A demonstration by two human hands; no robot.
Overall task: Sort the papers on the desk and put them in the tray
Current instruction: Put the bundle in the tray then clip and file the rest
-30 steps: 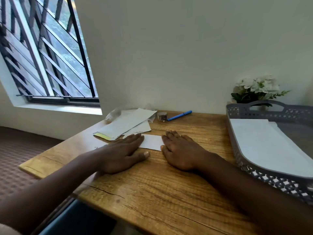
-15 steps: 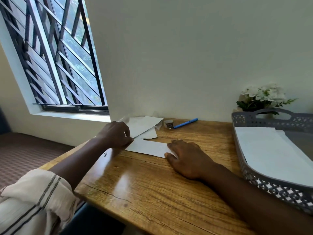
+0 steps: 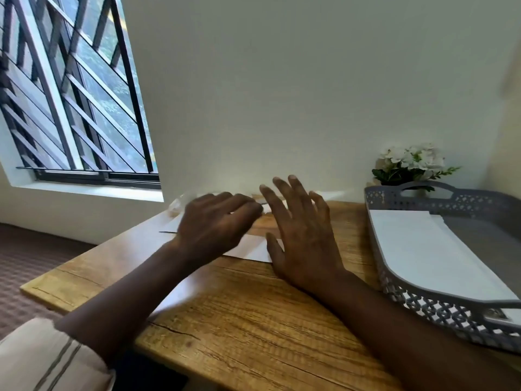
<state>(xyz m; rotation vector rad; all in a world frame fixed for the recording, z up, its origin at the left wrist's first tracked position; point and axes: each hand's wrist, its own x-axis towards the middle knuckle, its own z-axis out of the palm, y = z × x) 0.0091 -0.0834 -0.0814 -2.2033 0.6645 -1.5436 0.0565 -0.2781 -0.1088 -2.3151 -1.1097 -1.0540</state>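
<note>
- Desk: a wooden desk top with a strong grain (image 3: pixel 253 320) filled the lower middle of the view, its far edge against a pale wall.
- Left hand (image 3: pixel 214 224): palm down at about 11 o'clock from the desk's centre, fingers curled and close together, blurred; whether they pinched anything could not be told.
- Right hand (image 3: pixel 303 235): just beside the left, at about 12 o'clock, palm down, fingers spread wide and lifted, holding nothing; its thumb edge lay at the near corner of a flat white paper sheet (image 3: pixel 253 249).
- Flat white paper sheet: lying on the desk between and under the two hands, largely covered by them.
- Loose white papers (image 3: pixel 172 225): on the desk at 10 o'clock, behind the left hand, partly hidden.
- Grey perforated plastic tray with handles (image 3: pixel 423 301): at 3 o'clock on the desk's right end, well apart from the hands.
- Stacked white sheets (image 3: pixel 428 255): lying flat inside the tray.
- White artificial flowers with green leaves (image 3: pixel 411 165): at 1 o'clock, behind the tray by the wall.
- Barred window (image 3: pixel 73 103): at 10 o'clock, beyond the desk.
- Cream striped sleeve (image 3: pixel 48 359): on the left arm, at 7 o'clock.
</note>
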